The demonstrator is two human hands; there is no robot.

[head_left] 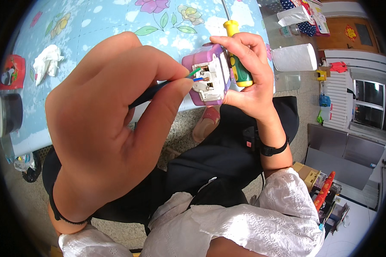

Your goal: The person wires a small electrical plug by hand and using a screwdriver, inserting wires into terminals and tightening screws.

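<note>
My left hand (pixel 103 115) is closed in a pinch on a dark cable (pixel 148 94). From the cable's end stick out a green wire (pixel 194 72) and a blue wire (pixel 198 79). Both tips reach the opened face of a small purple and white electrical socket block (pixel 221 81), where metal terminals show. Whether either wire is fixed in a terminal I cannot tell. My right hand (pixel 259 85) grips the block from its right side. The same hand also keeps a screwdriver (pixel 241 70) against its palm, with a yellow and green handle and the shaft pointing away.
A light blue flowered tablecloth (pixel 116 25) covers the table beyond my hands. Crumpled white tissue (pixel 47 62), a red packet (pixel 13 72) and a dark round container (pixel 9 113) are at the left. A white paper roll (pixel 295 57) lies at the right. My black-clothed lap (pixel 218 154) is below.
</note>
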